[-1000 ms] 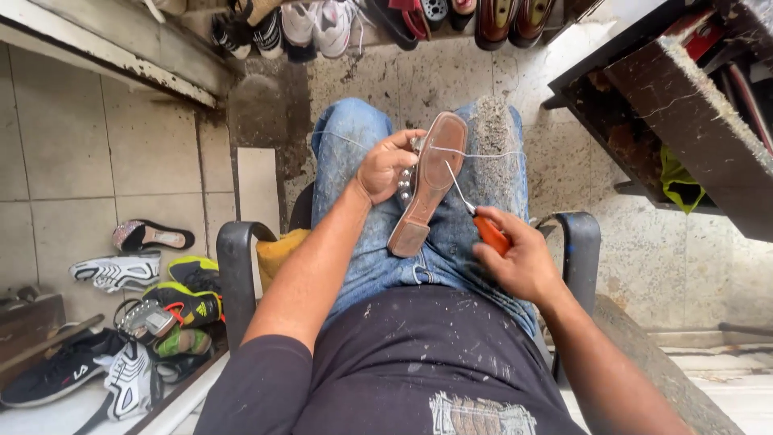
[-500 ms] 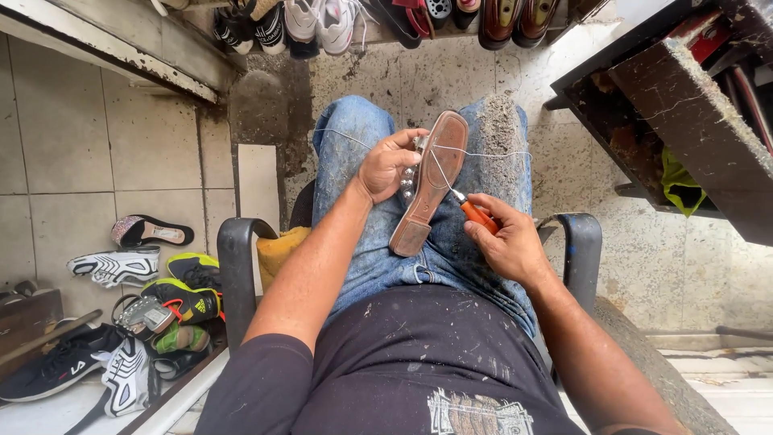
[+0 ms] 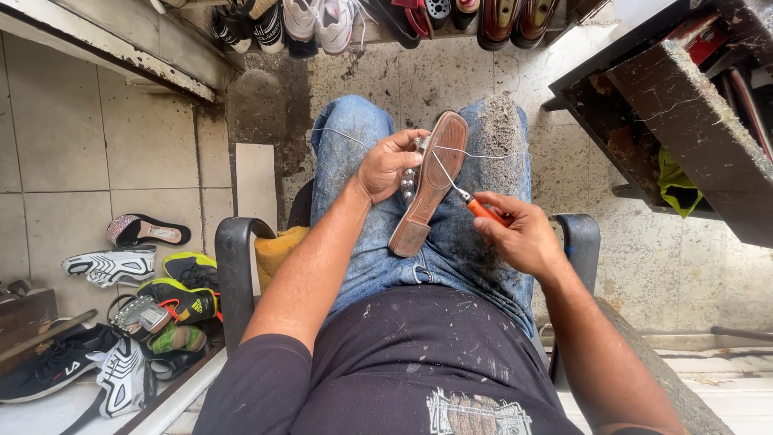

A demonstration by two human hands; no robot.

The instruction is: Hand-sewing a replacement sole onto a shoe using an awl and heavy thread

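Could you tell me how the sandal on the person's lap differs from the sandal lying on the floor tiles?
The lap sandal is sole-up, brown, gripped by the left hand; the floor sandal lies footbed-up, dark-rimmed with a pale insole, untouched. The right hand works an awl at the first only. Both are flat.

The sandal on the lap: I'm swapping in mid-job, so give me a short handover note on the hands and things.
Left hand grips the brown sandal, sole up, resting on the jeans over the lap.
Right hand holds the orange-handled awl, its metal tip at the sole's edge.
White thread runs across the sole and out to both sides.
Done: thread is through the sole near the toe end.
Left: how much stitching remains cannot be told from this view.
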